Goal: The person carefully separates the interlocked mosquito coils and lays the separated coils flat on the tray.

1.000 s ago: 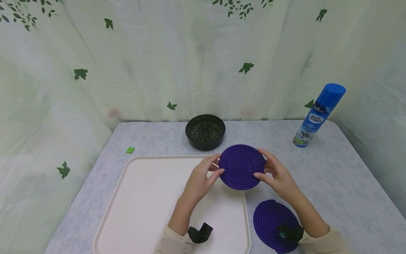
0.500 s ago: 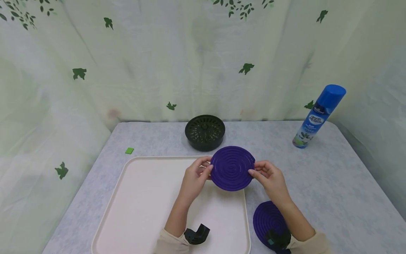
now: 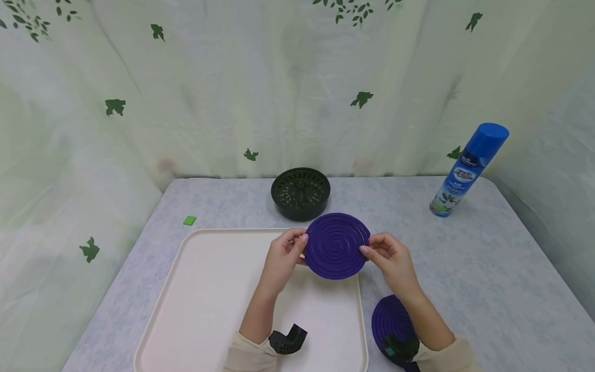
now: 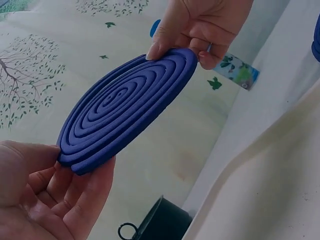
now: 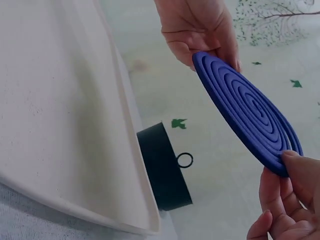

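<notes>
Across the lower frame of the head view, the table (image 3: 488, 258) carries a white tray (image 3: 223, 294); the work over it looks partway along — one purple spiral disc (image 3: 335, 246) is off the surface, near the tray's upper right corner in the frame, and not yet set down. A second purple disc (image 3: 392, 320) lies on the table at lower right, partly hidden by the right wrist, untouched by the fingers. Both hands grasp the raised disc by its rim: the left hand (image 3: 282, 256) pinches its left edge, the right hand (image 3: 390, 258) its right edge. Being round, it has no long axis of its own; its spiral face points toward the head camera — in the left wrist view its foreshortened outline runs from lower left to upper right.
</notes>
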Motion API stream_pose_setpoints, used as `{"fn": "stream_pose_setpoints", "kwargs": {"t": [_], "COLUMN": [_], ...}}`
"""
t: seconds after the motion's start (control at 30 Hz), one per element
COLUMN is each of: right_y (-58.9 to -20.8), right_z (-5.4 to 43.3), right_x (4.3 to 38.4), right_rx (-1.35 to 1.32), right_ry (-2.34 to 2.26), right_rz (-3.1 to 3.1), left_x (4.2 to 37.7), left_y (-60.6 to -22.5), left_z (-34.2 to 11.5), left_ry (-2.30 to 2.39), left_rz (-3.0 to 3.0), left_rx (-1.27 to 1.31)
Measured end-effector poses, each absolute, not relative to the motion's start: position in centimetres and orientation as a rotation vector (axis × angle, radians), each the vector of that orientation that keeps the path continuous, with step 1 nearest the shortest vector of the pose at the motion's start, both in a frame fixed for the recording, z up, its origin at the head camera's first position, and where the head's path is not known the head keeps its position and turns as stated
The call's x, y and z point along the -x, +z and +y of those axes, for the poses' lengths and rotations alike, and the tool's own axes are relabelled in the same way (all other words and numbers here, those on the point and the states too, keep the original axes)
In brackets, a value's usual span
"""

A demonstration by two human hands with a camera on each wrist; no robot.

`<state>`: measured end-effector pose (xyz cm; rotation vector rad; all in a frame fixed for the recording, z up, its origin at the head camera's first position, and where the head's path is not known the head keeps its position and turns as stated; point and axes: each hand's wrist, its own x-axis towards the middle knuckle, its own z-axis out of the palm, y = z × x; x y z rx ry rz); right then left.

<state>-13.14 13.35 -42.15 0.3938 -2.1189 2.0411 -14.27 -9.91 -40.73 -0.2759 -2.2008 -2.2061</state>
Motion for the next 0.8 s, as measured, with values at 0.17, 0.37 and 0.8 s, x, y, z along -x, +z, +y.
{"fn": "stream_pose_setpoints", "kwargs": {"t": [0.17, 0.37, 0.8], "right_y": [-42.4, -42.9, -43.4], "right_z": [13.0, 12.5, 12.8], "right_x": [13.2, 12.9, 12.9], "right_rx": [-0.392, -0.334, -0.367], "right_ry": [2.063, 2.119, 2.15], "right_rz": [-2.091, -2.005, -1.894], "left_x": [14.2, 14.2, 13.6], "left_y": [-40.8, -40.8, -39.8], "left_z": [-9.8, -9.5, -10.3], "left_ry": [-2.205, -2.205, -2.327], "left_rz": [-2.225, -2.24, -2.221], "left_rx": [0.223, 0.184, 0.258]}}
